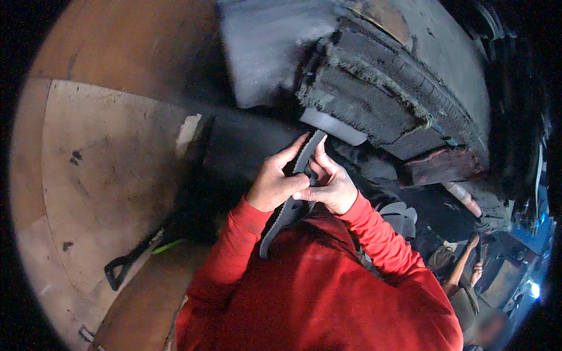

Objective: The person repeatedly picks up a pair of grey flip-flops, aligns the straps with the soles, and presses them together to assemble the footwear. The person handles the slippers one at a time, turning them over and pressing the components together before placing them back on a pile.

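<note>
Both my hands grip a dark shoe sole [285, 217] with a finely toothed edge. It stands edge-on, running from my red-sleeved body up toward a pale grey wheel [335, 127]. The sole's far end meets or nearly meets that wheel; contact cannot be told for certain. On the left side, my left hand [274, 180] is closed on the sole, thumb pressed against it. My right hand [335, 186] is closed on it from the other side, fingers partly hidden behind it. The thumbs come close together near the sole's middle.
A dusty, fuzz-covered machine housing [374, 93] hangs over the wheel. Pale grey sole-like pieces [399, 217] lie right of my forearm. Brown boards [99, 175] stand at left, with a black handle [117, 270] near them. Another person's hands [475, 257] work at far right.
</note>
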Action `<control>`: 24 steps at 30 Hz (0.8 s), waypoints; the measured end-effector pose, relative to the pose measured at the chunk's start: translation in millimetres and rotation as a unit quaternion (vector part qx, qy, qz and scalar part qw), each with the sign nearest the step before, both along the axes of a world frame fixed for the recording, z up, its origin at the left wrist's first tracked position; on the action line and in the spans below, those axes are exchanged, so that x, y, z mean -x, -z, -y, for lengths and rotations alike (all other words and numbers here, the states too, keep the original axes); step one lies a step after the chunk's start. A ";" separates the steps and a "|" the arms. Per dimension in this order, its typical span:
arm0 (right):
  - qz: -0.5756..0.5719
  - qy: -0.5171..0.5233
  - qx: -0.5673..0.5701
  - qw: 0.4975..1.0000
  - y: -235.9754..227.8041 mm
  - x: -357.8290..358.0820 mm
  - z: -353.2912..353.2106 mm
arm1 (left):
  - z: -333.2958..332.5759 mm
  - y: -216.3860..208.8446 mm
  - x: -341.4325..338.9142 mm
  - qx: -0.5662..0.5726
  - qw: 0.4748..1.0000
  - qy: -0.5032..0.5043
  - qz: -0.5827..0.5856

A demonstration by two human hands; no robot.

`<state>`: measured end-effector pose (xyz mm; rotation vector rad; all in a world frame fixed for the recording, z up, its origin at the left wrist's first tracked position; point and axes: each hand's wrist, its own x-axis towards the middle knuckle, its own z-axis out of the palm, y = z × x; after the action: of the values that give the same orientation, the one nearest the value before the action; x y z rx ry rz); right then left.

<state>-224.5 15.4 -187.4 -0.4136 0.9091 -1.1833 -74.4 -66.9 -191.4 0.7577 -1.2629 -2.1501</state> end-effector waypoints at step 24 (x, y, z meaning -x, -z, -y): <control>-0.475 -0.020 0.116 0.872 -4.5 -21.8 -9.0 | -4.1 -39.9 17.2 0.260 0.939 -0.119 0.193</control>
<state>-202.7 24.5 -182.9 -1.2751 1.5854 -1.0293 -91.6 -62.8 -151.5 1.0580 -1.7383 -1.4151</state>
